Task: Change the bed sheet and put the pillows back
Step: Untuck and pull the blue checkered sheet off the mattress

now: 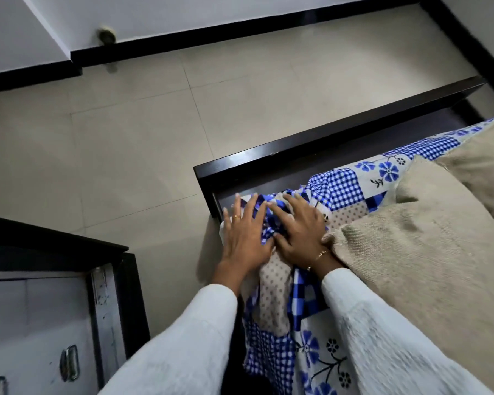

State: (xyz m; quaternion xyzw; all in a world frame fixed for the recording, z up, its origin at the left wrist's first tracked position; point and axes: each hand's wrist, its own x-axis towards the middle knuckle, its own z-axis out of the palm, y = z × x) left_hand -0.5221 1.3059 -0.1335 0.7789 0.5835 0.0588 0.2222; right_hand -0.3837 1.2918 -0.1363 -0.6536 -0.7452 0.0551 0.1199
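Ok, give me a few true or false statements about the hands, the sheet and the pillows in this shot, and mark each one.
1. Both hands press flat on the bunched blue patchwork sheet at the bed's corner. True.
2. The left hand wears a ring. True.
3. The right hand grips a pillow. False: its fingers lie spread on the sheet.
4. The beige pillows lie on the floor. False: they rest on the bed.
5. The dark bed frame runs along the sheet's far edge. True.
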